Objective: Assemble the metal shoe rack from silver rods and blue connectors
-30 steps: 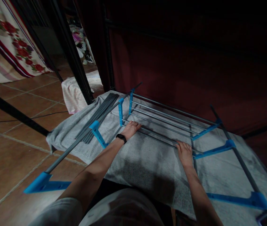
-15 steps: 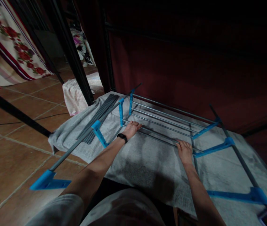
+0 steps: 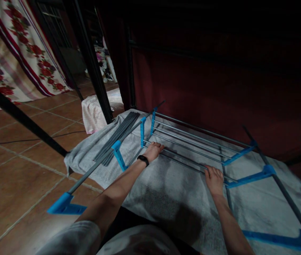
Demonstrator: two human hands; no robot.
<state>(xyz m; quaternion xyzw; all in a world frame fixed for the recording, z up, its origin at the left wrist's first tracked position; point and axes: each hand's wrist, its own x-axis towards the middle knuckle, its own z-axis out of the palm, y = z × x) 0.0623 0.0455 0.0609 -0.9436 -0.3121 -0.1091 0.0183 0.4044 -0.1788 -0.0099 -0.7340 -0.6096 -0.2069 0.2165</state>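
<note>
A rack frame of grey tubes and blue plastic brackets lies on a grey blanket [image 3: 166,187]. Two thin metal rods [image 3: 183,159] cross between a left blue bracket [image 3: 142,132] and a right blue bracket [image 3: 251,177]. My left hand [image 3: 153,151], with a black wristband, is closed over the rods near their left end. Near the right end, my right hand [image 3: 214,180] grips the same pair, its fingers wrapped over them. Behind, several more rods [image 3: 190,141] span the farther brackets. Another blue bracket [image 3: 119,156] on the left has no rods in view.
A bundle of loose grey tubes [image 3: 117,138] lies on the blanket at the left. Black metal posts [image 3: 94,63] rise beside it. A dark red cloth [image 3: 206,92] hangs behind. Tiled floor [image 3: 15,173] and a floral curtain [image 3: 33,53] are to the left.
The camera view has shifted, so everything sits a little farther right and lower. Both hands keep their places on the rods.
</note>
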